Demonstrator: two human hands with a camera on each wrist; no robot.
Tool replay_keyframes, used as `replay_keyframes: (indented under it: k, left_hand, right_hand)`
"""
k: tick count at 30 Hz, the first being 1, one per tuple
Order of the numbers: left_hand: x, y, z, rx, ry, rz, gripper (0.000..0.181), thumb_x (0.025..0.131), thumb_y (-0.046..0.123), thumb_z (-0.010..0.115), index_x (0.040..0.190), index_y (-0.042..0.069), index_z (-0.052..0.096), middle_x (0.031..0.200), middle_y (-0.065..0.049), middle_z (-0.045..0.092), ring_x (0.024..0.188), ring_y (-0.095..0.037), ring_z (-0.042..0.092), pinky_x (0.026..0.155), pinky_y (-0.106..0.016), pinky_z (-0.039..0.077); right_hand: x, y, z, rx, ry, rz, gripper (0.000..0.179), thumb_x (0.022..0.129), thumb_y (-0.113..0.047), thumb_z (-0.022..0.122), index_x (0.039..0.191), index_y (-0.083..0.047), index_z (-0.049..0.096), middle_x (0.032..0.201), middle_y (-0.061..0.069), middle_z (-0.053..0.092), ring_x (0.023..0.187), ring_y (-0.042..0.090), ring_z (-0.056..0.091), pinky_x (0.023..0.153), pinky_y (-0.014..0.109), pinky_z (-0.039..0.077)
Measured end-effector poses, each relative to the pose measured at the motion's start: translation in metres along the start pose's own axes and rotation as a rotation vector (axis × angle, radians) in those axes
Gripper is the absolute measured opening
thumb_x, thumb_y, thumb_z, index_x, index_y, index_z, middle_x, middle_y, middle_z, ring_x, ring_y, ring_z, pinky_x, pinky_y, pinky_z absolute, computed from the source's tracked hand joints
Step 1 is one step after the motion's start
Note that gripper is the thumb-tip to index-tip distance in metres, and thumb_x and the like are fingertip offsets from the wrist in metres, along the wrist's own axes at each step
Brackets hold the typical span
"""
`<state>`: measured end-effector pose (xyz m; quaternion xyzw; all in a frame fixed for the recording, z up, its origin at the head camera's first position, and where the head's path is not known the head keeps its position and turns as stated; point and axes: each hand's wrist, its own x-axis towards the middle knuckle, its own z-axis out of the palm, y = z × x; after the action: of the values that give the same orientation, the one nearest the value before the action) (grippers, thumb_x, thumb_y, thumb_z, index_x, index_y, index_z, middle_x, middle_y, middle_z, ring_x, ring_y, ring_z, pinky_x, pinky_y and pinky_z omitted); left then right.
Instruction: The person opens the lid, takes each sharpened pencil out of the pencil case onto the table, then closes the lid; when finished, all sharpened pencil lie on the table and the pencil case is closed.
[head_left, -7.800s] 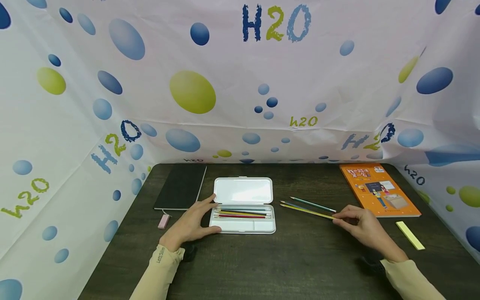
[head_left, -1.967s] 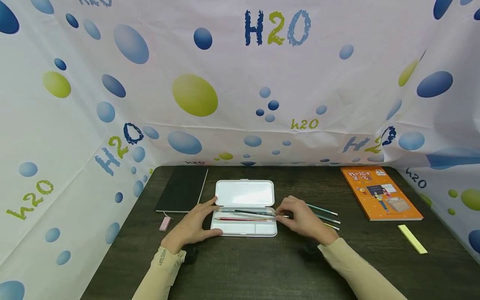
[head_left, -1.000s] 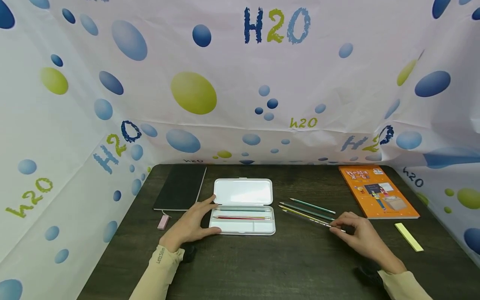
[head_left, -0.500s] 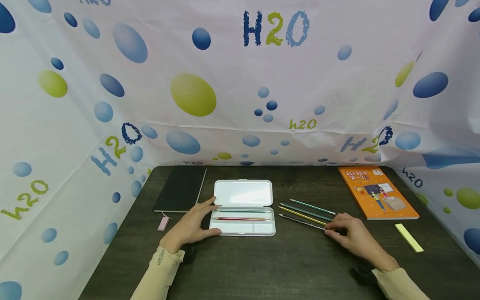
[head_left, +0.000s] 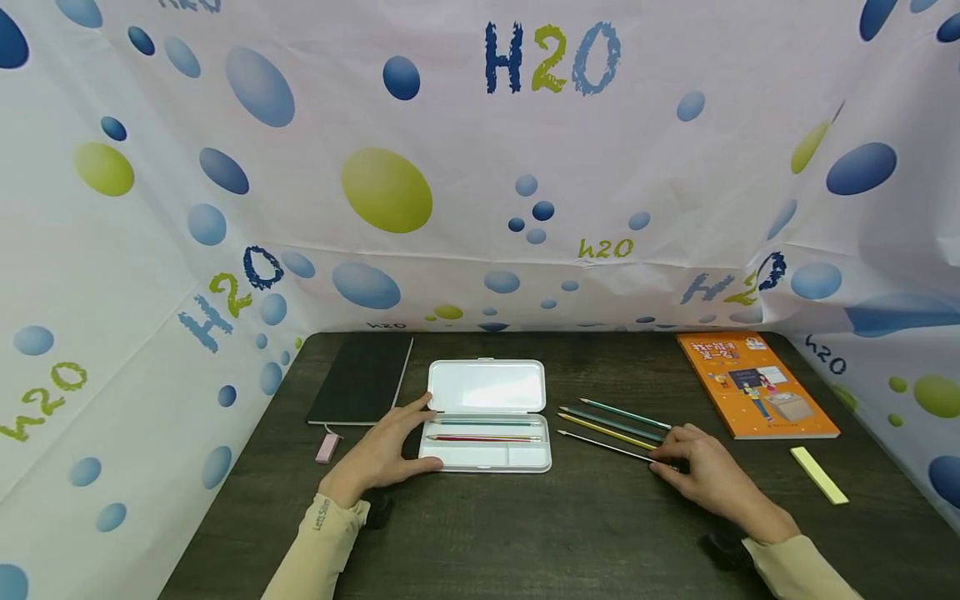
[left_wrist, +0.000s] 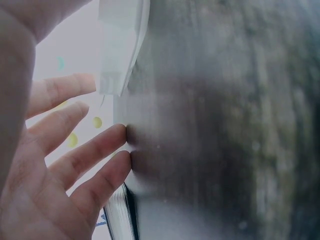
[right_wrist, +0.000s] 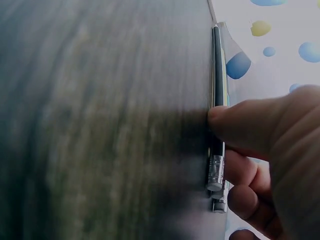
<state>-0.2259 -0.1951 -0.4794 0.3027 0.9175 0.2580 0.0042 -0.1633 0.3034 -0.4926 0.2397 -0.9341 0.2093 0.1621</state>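
In the head view my right hand pinches the end of a dark pencil on the dark table. Beside that pencil lie a yellow pencil and two green ones. The right wrist view shows my thumb pressed on the dark pencil, near its silver eraser end. My left hand rests with spread fingers against the left side of an open white pencil case, thumb at its front corner. A red pencil and a teal pencil lie inside the case.
A black notebook lies behind my left hand, with a small pink block on a white cord in front of it. At the right are an orange book and a pale yellow strip. A patterned sheet surrounds the table.
My right hand has taken the dark pencil from the case and brought it right, down beside the other pencils. Fewer pencils lie in the case. My left hand has stayed there.
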Motion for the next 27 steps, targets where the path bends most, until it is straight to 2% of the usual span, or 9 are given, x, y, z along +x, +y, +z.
replay_keyframes:
  k: [7, 14, 20, 27]
  left_hand:
    - [0.000, -0.001, 0.001, 0.004, 0.013, 0.011, 0.080, 0.083, 0.058, 0.074, 0.144, 0.011, 0.053, 0.162, -0.009, 0.028, 0.142, -0.039, 0.034, 0.111, -0.060, 0.032]
    - [0.000, 0.000, 0.001, 0.004, 0.015, 0.012, 0.077, 0.083, 0.055, 0.076, 0.143, 0.011, 0.054, 0.161, -0.010, 0.029, 0.142, -0.038, 0.034, 0.111, -0.060, 0.033]
    - [-0.001, 0.000, 0.001, 0.010, 0.016, 0.008, 0.078, 0.083, 0.056, 0.075, 0.143, 0.011, 0.054, 0.161, -0.010, 0.029, 0.142, -0.038, 0.034, 0.111, -0.060, 0.032]
    - [0.000, -0.001, 0.001, 0.015, 0.010, 0.004, 0.078, 0.083, 0.054, 0.077, 0.144, 0.011, 0.054, 0.161, -0.009, 0.029, 0.143, -0.037, 0.034, 0.111, -0.059, 0.033]
  right_hand:
    - [0.001, 0.000, 0.000, -0.006, 0.010, -0.018, 0.018, 0.074, -0.010, 0.087, 0.084, -0.021, 0.078, 0.079, -0.021, 0.052, 0.074, 0.002, 0.048, 0.057, 0.024, 0.042]
    - [0.009, 0.001, 0.000, 0.049, 0.052, -0.044, 0.018, 0.077, -0.013, 0.086, 0.086, -0.025, 0.077, 0.084, -0.017, 0.059, 0.075, 0.002, 0.052, 0.059, 0.025, 0.046]
    - [0.026, -0.006, 0.003, 0.084, 0.047, -0.075, 0.015, 0.081, -0.013, 0.084, 0.093, -0.017, 0.077, 0.086, -0.012, 0.061, 0.072, 0.003, 0.054, 0.058, 0.024, 0.047]
    - [0.054, -0.027, 0.010, 0.143, -0.013, -0.088, 0.023, 0.086, -0.015, 0.080, 0.107, -0.009, 0.074, 0.094, -0.004, 0.066, 0.075, 0.005, 0.058, 0.061, 0.030, 0.052]
